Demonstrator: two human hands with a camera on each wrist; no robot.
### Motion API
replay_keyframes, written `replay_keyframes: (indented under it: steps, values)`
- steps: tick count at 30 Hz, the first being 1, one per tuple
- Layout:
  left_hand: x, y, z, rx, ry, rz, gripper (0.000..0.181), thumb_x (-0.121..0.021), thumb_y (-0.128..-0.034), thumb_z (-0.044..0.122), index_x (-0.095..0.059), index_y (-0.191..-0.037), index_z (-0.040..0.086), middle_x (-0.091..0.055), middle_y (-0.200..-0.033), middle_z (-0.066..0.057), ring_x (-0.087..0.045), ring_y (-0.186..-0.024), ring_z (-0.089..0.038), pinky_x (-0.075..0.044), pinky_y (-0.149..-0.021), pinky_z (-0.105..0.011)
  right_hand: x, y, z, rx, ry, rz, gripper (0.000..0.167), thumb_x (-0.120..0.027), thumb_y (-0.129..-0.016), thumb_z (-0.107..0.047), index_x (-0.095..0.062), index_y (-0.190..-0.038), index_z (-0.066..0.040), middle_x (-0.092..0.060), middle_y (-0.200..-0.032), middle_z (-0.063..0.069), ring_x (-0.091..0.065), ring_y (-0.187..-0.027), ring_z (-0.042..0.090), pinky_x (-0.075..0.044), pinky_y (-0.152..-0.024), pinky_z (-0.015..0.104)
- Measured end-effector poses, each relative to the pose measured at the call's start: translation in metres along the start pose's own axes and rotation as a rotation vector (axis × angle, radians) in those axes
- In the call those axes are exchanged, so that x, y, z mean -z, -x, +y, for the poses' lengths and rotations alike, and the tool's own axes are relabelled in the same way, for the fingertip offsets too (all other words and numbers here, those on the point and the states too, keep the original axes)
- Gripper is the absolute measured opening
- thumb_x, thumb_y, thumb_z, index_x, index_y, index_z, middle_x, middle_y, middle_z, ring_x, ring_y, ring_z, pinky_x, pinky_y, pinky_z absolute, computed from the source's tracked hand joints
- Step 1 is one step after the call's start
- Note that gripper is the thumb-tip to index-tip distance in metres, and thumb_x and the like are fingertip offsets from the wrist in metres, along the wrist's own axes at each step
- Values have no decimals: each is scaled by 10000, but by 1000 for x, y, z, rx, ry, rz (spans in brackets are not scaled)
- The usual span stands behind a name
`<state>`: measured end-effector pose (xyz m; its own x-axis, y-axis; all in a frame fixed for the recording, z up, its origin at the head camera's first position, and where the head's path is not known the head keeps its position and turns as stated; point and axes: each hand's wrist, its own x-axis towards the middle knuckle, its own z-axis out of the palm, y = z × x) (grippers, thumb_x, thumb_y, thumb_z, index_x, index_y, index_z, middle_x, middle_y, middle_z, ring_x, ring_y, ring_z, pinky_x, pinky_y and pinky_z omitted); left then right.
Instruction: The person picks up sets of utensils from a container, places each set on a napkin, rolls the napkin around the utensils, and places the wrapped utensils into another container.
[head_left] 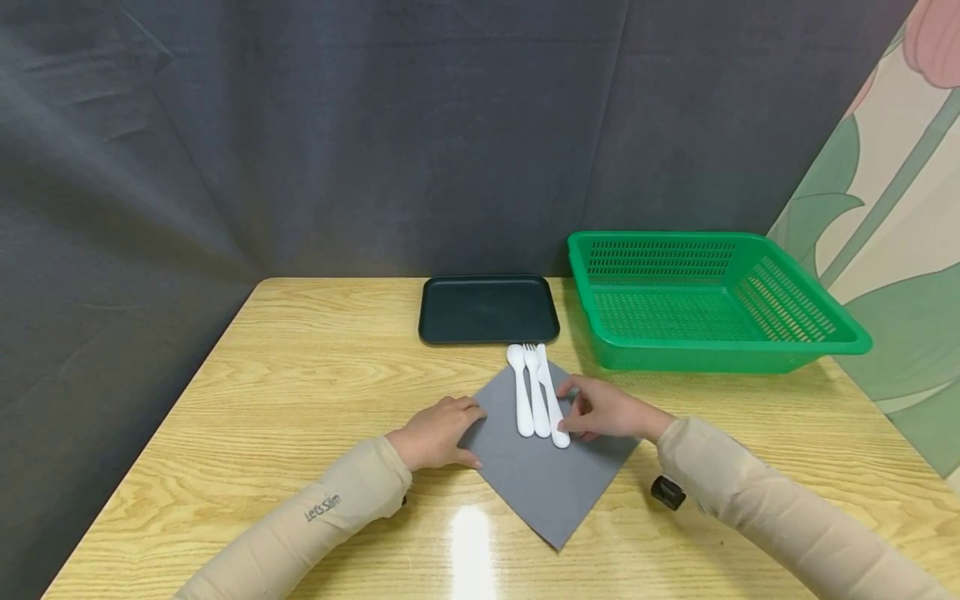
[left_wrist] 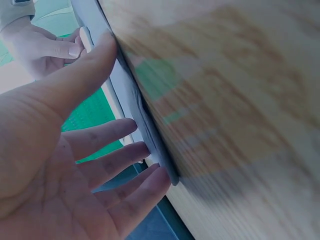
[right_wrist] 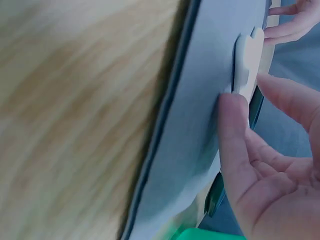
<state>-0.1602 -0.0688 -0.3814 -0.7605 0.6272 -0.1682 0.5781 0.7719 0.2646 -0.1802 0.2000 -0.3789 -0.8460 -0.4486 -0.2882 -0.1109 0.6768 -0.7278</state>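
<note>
White spoon (head_left: 523,404), fork (head_left: 537,404), knife (head_left: 554,410) | plain grey cloth (head_left: 555,496) | left hand (head_left: 441,435): fingers spread | right hand (head_left: 611,408): at knife, pinch unclear

From my remote station I saw the right hand (right_wrist: 280,192), thumb and finger parted, beside white cutlery (right_wrist: 250,60) on a grey cloth (right_wrist: 200,100). Beyond showed the left hand (right_wrist: 296,24); wooden tabletop (right_wrist: 75,120) stretched across my left.

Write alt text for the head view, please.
A person's right hand is at a white knife lying beside a fork and spoon, mostly on a gray cloth, while the left hand is at the cloth's left corner. Beyond them on the wooden table are a dark tray and, to its right, a green basket.
</note>
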Motion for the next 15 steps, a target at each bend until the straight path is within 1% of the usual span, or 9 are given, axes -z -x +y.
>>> replay_keyframes:
  steps: [3,6,8,12,15]
  values:
    - [0,0,0,-5,2,4,668,-749,-768,368,-524,-1291,18,-499,-1349,-133,-492,-1212,-304,-443,-1009,-384,1,3,3,95,80,35,393,-674,-839,-121,-503,-1148,51,-582,-740,55,-547,-600,115,-491,-548,233]
    - [-1,1,0,-16,2,11,658,-745,-772,367,-528,-1288,22,-503,-1338,-134,-499,-1193,-301,-450,-996,-381,2,7,6,178,155,75,317,-669,-843,-122,-541,-1088,33,-578,-733,34,-517,-586,68,-451,-550,204]
    - [-1,1,-1,-28,0,15,652,-741,-774,376,-534,-1285,29,-511,-1323,-127,-509,-1173,-294,-462,-976,-376,3,10,8,204,198,103,277,-665,-848,-127,-558,-1063,11,-572,-734,14,-496,-592,41,-432,-567,191]
    - [-2,3,-1,-60,-18,28,627,-723,-783,402,-551,-1275,52,-528,-1299,-112,-518,-1162,-277,-475,-958,-366,6,16,9,237,254,141,224,-646,-860,-122,-583,-1037,-1,-579,-748,0,-498,-632,19,-452,-591,191]
    - [-2,4,-1,-93,-31,59,580,-709,-799,402,-573,-1252,67,-546,-1277,-105,-523,-1168,-265,-471,-968,-361,6,21,11,282,300,164,185,-645,-859,-108,-609,-1010,-7,-617,-775,2,-538,-680,27,-486,-608,196]
